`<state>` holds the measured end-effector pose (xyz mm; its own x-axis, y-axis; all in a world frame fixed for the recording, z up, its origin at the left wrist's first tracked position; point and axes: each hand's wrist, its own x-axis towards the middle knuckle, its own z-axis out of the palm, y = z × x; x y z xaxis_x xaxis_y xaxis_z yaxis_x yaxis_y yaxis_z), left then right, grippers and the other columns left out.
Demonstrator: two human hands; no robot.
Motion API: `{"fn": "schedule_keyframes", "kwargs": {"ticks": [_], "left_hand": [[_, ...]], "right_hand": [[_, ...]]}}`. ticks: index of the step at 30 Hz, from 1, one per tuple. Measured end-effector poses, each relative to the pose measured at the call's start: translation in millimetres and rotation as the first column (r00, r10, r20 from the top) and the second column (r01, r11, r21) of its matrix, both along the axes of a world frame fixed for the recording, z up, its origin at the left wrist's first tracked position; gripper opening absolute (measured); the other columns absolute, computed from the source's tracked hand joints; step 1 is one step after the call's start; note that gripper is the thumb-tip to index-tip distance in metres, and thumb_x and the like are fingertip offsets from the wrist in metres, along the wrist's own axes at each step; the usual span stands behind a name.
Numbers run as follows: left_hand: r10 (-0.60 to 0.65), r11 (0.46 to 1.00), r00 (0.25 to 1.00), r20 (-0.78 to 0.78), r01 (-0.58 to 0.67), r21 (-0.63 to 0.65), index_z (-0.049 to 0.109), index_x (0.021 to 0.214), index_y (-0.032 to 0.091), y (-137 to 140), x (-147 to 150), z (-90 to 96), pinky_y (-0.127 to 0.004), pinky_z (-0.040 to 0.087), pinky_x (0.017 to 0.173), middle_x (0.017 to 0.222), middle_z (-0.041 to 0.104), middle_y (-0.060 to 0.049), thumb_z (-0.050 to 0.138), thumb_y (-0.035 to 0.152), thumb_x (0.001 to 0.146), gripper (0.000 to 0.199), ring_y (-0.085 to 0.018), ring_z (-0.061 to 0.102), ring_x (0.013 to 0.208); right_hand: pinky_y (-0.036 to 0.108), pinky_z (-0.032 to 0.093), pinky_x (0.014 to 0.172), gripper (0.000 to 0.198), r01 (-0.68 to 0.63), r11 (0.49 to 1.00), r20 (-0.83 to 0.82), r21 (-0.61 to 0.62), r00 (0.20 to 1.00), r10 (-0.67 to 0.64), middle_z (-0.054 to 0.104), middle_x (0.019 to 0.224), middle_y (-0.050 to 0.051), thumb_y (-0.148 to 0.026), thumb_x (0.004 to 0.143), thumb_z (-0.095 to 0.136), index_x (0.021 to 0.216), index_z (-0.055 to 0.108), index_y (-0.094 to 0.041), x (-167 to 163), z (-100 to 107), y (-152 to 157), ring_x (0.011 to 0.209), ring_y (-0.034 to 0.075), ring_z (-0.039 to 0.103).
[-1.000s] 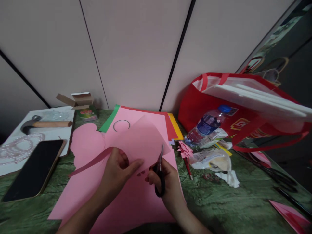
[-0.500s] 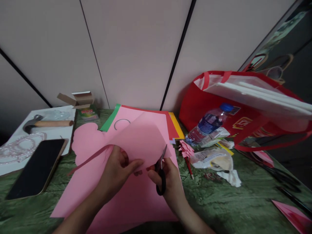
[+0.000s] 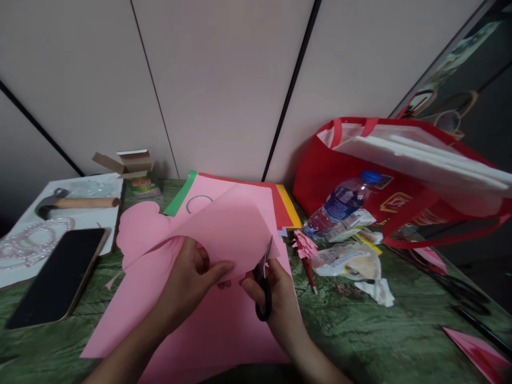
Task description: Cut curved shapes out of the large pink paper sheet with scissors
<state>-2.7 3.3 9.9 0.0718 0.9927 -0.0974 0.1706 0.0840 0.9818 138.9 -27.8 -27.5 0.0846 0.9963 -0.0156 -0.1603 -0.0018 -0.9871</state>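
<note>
The person's left hand (image 3: 192, 280) pinches the near edge of a pink paper sheet (image 3: 232, 229), raised over flat pink paper (image 3: 236, 333); the right hand (image 3: 280, 298) is curled round black-handled scissors (image 3: 267, 305), their blades at the sheet's right end. Scalloped pink cutouts (image 3: 140, 221) at left look finished, while the raised sheet seems only partly trimmed; how much cutting remains is unclear

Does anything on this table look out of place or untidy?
Yes, mildly. A claw hammer lies at the left, seemingly out of place beside the handheld pink sheet and scissors. At the right, a crumpled white scrap and a plastic packet lie loose, like litter.
</note>
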Motion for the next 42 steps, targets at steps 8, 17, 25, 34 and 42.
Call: {"fn": "schedule_keyframes", "kwargs": {"ticks": [8,17,25,34,42], "left_hand": [[0.011,1.0,1.0,-0.008,-0.011,0.003,0.036,0.074,0.022,0.2,-0.2,0.7,-0.025,0.046,0.04,0.048,0.061,0.008,0.067,0.02,0.066,0.033,-0.016,0.062,0.043],[-0.009,1.0,0.999,-0.034,0.01,0.023,0.036,0.078,0.022,1.4,-3.2,2.8,-0.024,0.047,0.041,0.047,0.06,0.009,0.066,0.02,0.067,0.032,-0.015,0.062,0.044],[-0.018,1.0,0.999,-0.05,0.019,0.015,0.034,0.078,0.022,3.0,-7.2,5.0,-0.022,0.045,0.041,0.046,0.058,0.01,0.067,0.022,0.066,0.035,-0.015,0.062,0.043],[-0.006,0.999,0.997,-0.076,0.009,0.042,0.034,0.076,0.022,5.2,-10.2,5.9,-0.022,0.044,0.038,0.046,0.056,0.01,0.068,0.022,0.065,0.036,-0.015,0.061,0.041],[-0.029,0.998,0.991,-0.132,0.037,0.052,0.034,0.08,0.022,6.3,-13.4,6.2,-0.022,0.044,0.04,0.046,0.056,0.011,0.068,0.024,0.066,0.037,-0.015,0.062,0.044]], "right_hand": [[0.022,0.038,0.047,0.031,0.02,1.0,-0.004,0.006,1.0,-0.02,0.049,0.058,-0.005,-0.034,0.061,0.071,0.067,0.044,-0.019,-0.9,2.0,0.8,0.052,0.011,0.044],[0.021,0.034,0.046,0.032,-0.008,1.0,-0.021,-0.029,1.0,0.008,0.047,0.057,-0.006,-0.031,0.061,0.07,0.065,0.04,-0.02,-1.1,-3.2,0.8,0.049,0.009,0.041],[0.021,0.032,0.045,0.028,-0.018,1.0,-0.015,-0.015,1.0,0.018,0.046,0.055,-0.007,-0.028,0.062,0.069,0.068,0.043,-0.019,-0.6,-2.0,-0.4,0.047,0.008,0.039],[0.02,0.033,0.045,0.028,-0.022,0.999,-0.061,-0.026,0.998,0.02,0.048,0.054,-0.007,-0.029,0.063,0.069,0.075,0.046,-0.019,-1.5,-8.4,-0.2,0.048,0.008,0.041],[0.018,0.031,0.042,0.028,-0.018,1.0,-0.075,-0.008,0.997,0.017,0.047,0.051,-0.009,-0.022,0.059,0.071,0.074,0.048,-0.018,-1.9,-17.4,1.4,0.044,0.006,0.042]]}}
